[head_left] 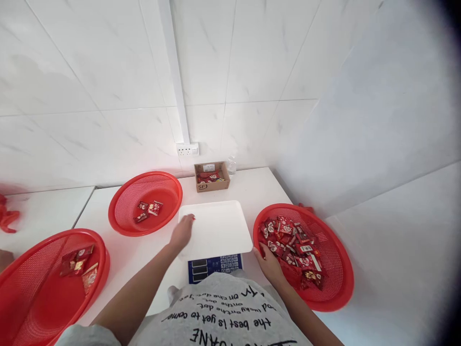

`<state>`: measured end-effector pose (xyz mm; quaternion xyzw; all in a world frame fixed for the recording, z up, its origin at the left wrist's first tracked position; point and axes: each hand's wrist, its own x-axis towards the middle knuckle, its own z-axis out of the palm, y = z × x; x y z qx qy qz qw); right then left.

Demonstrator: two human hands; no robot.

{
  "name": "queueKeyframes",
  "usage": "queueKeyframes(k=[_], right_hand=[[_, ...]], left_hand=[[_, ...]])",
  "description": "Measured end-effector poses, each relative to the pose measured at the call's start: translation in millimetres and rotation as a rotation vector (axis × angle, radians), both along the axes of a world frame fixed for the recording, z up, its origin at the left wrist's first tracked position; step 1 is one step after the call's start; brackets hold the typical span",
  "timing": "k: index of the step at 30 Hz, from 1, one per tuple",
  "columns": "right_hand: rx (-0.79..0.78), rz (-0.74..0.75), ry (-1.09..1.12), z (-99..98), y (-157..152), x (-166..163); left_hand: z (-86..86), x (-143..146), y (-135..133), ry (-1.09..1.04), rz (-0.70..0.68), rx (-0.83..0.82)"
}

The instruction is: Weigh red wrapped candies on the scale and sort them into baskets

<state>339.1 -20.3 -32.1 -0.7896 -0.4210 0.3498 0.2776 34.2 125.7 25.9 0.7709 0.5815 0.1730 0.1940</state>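
My left hand [183, 233], fingers curled, is over the left side of a white weighing tray [219, 228]. A small red spot shows at its fingertips; whether it is a nail or a thing held is unclear. Beneath the tray's front edge is the scale's blue keypad panel [215, 266]. My right hand [269, 263] grips the left rim of a red plastic basket [336, 269], close to the tray's right front corner. Inside that basket lies a heap of small red-wrapped packets [291, 247]. Nothing lies on the visible part of the tray.
A red basket [124, 226] with several packets stands at the back left. Another red basket [103, 269] with a few packets is at the near left. Against the wall, a cardboard box [214, 185] holds packets, beside a clear plastic bag [231, 165]. A wall closes the right side.
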Motion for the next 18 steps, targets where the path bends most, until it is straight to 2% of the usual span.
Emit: queueKeyframes(k=[4, 7, 10, 13, 18], right_hand=[[-0.017, -0.024, 0.105, 4.4, 1.1, 6.9], [-0.066, -0.034, 0.203, 2.9, 1.0, 19.2], [-0.123, 0.009, 0.171, -5.0, 2.0, 29.6], [-0.138, 0.030, 0.076, -13.8, 6.1, 32.9], [-0.126, 0.006, -0.172, -14.4, 14.6, 39.7]], left_hand=[[21.6, -43.7, 21.7, -0.050, 0.345, 0.085], [25.4, -66.0, 18.4, -0.081, 0.443, 0.098], [16.8, -70.8, 0.4, -0.091, 0.393, 0.080], [5.7, -62.4, -18.0, -0.063, 0.353, 0.034], [0.3, -49.4, -29.0, -0.045, 0.287, 0.075]])
